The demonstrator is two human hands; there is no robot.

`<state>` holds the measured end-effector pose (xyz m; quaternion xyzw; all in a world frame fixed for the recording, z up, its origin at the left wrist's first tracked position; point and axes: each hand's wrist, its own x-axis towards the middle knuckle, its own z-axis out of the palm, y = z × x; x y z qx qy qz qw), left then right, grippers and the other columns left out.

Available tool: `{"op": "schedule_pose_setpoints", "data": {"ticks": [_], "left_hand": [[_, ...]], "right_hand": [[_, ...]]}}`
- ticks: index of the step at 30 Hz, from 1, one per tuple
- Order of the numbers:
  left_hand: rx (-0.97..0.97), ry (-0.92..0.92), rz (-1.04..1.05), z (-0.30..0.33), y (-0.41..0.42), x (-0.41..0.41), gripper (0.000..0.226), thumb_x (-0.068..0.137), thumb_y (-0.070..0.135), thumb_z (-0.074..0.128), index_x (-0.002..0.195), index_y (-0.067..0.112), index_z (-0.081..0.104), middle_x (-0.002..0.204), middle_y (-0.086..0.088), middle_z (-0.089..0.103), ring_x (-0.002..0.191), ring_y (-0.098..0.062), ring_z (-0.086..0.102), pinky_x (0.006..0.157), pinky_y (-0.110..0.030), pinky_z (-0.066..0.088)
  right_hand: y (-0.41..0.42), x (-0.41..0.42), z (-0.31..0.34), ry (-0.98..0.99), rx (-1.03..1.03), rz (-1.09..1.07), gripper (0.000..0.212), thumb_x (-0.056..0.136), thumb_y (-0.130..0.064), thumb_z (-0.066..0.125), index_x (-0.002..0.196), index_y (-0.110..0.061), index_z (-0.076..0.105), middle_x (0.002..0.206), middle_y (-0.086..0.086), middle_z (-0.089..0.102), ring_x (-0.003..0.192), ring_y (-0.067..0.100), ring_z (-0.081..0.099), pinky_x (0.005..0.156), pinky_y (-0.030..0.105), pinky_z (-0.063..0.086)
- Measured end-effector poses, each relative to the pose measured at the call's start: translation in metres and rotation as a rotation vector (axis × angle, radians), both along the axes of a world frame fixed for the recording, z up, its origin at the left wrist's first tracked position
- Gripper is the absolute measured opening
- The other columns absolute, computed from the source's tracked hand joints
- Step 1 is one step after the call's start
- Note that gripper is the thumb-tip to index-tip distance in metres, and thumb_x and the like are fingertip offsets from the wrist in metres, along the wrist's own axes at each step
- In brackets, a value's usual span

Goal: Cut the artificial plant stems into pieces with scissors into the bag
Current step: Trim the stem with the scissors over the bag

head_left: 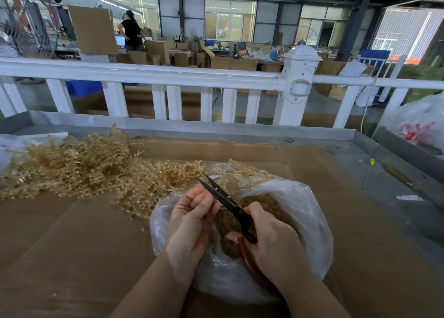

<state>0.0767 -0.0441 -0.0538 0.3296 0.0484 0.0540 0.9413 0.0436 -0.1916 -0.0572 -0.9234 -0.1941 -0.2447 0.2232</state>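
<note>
A clear plastic bag lies open on the cardboard, holding a heap of cut golden-brown plant pieces. Above its mouth my right hand grips the red handles of black-bladed scissors, whose blades are parted and point up and to the left. My left hand sits just left of the blades with its fingers curled; whatever it pinches is too small to make out. A big pile of uncut pale golden artificial plant stems spreads across the table to the left, reaching the bag's rim.
Brown cardboard covers the metal table, which has a raised grey rim. A white railing runs behind it. Another filled plastic bag sits at the far right. A person stands far back among boxes.
</note>
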Motion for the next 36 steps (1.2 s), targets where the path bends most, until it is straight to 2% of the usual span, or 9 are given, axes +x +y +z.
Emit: {"op": "schedule_pose_setpoints", "data": {"ticks": [5,9,11,14,19,25,31,36], "left_hand": [[-0.009,0.010,-0.006,0.0000,0.0004,-0.0006,0.024,0.069,-0.002,0.058,0.091,0.006,0.061,0.079,-0.008,0.060,0.064,-0.009,0.066,0.056,-0.017,0.055],[-0.006,0.036,-0.006,-0.0004,0.0006,-0.0009,0.022,0.077,-0.008,0.056,0.092,0.007,0.061,0.072,-0.006,0.066,0.061,-0.009,0.066,0.055,-0.018,0.056],[-0.017,0.054,-0.001,-0.0001,0.0007,-0.0010,0.022,0.081,-0.010,0.054,0.092,0.007,0.061,0.070,-0.005,0.064,0.059,-0.009,0.065,0.056,-0.019,0.056],[-0.021,0.062,-0.001,0.0015,0.0003,-0.0016,0.023,0.081,-0.010,0.054,0.094,0.008,0.061,0.075,-0.008,0.062,0.060,-0.011,0.064,0.058,-0.020,0.057],[-0.021,0.058,-0.021,0.0030,0.0009,-0.0026,0.028,0.079,-0.010,0.054,0.100,0.008,0.061,0.083,-0.010,0.058,0.070,-0.017,0.058,0.060,-0.021,0.058],[0.006,0.037,-0.025,0.0051,-0.0001,-0.0042,0.030,0.079,-0.011,0.054,0.101,0.008,0.060,0.078,-0.009,0.056,0.059,-0.012,0.063,0.056,-0.021,0.057],[0.034,0.022,-0.017,0.0043,-0.0011,-0.0044,0.027,0.085,-0.012,0.051,0.099,0.009,0.060,0.073,-0.005,0.053,0.059,-0.011,0.061,0.055,-0.020,0.056],[0.084,-0.001,-0.011,0.0035,-0.0014,-0.0051,0.027,0.082,-0.010,0.053,0.100,0.009,0.058,0.070,-0.002,0.055,0.061,-0.012,0.063,0.057,-0.022,0.057]], "right_hand": [[0.0003,0.0016,-0.0028,-0.016,-0.001,-0.012,0.038,0.080,-0.048,0.069,0.097,-0.017,0.054,0.072,-0.006,0.061,0.061,0.012,0.060,0.052,0.024,0.048],[-0.0014,0.0010,-0.0029,-0.058,0.082,-0.036,0.038,0.077,-0.052,0.068,0.094,-0.021,0.056,0.071,-0.012,0.061,0.061,0.001,0.057,0.055,0.007,0.037],[-0.0025,0.0013,-0.0028,-0.078,0.149,-0.045,0.039,0.077,-0.054,0.064,0.096,-0.021,0.058,0.073,-0.012,0.062,0.063,0.001,0.057,0.057,0.008,0.039],[-0.0036,0.0024,-0.0040,-0.079,0.155,-0.058,0.038,0.077,-0.051,0.068,0.099,-0.021,0.060,0.077,-0.011,0.064,0.067,0.003,0.061,0.059,0.012,0.045],[-0.0041,0.0035,-0.0042,-0.080,0.150,-0.076,0.036,0.076,-0.043,0.075,0.100,-0.022,0.060,0.080,-0.011,0.065,0.070,0.003,0.062,0.064,0.011,0.044],[-0.0034,0.0024,-0.0033,-0.092,0.156,-0.078,0.035,0.076,-0.043,0.074,0.100,-0.022,0.061,0.080,-0.012,0.066,0.071,0.003,0.062,0.062,0.013,0.047],[-0.0040,0.0020,-0.0035,-0.081,0.176,-0.055,0.036,0.077,-0.048,0.069,0.099,-0.020,0.062,0.080,-0.011,0.066,0.071,0.003,0.062,0.067,0.010,0.043],[-0.0042,0.0005,-0.0021,-0.072,0.180,-0.048,0.043,0.079,-0.058,0.053,0.099,-0.021,0.062,0.080,-0.011,0.066,0.071,0.002,0.061,0.066,0.009,0.043]]}}
